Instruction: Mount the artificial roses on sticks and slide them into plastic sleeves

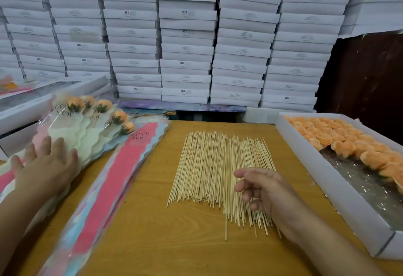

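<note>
Centrally, a loose pile of thin pale wooden sticks (214, 173) lies on the tan wooden table (152, 221). Right hand (265, 193) hovers over its near right part, fingers loosely curled, holding nothing. Left hand (46, 166) rests, fingers spread, on finished sleeved orange roses (91, 121) at left, beside empty pink-and-blue plastic sleeves (115, 177). Loose orange artificial roses (349, 142) fill a white box (327, 177) at right.
</note>
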